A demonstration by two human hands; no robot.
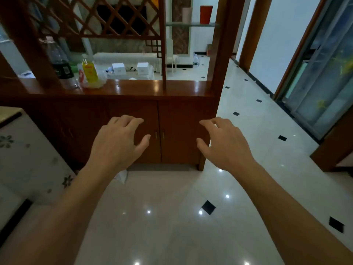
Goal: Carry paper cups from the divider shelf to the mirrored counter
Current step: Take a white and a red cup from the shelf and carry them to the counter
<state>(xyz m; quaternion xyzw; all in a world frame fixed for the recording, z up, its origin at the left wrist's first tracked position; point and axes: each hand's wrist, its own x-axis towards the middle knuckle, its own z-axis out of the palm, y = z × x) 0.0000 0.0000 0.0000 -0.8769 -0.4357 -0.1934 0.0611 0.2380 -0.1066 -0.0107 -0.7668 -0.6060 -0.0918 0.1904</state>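
A wooden room divider stands ahead, with a glossy brown shelf top and a small glass shelf higher up at the right. On that glass shelf stand a red-orange cup stack and a pale cup stack. My left hand and my right hand hang out in front of the divider's lower cabinet doors, well below both shelves. Both hands are empty with fingers spread and slightly curled. No mirrored counter is in view.
On the left of the shelf top sit a dark bottle, a yellow bottle and a plastic bag. A covered table is at my left. Glossy tiled floor runs past the divider's right post toward glass doors.
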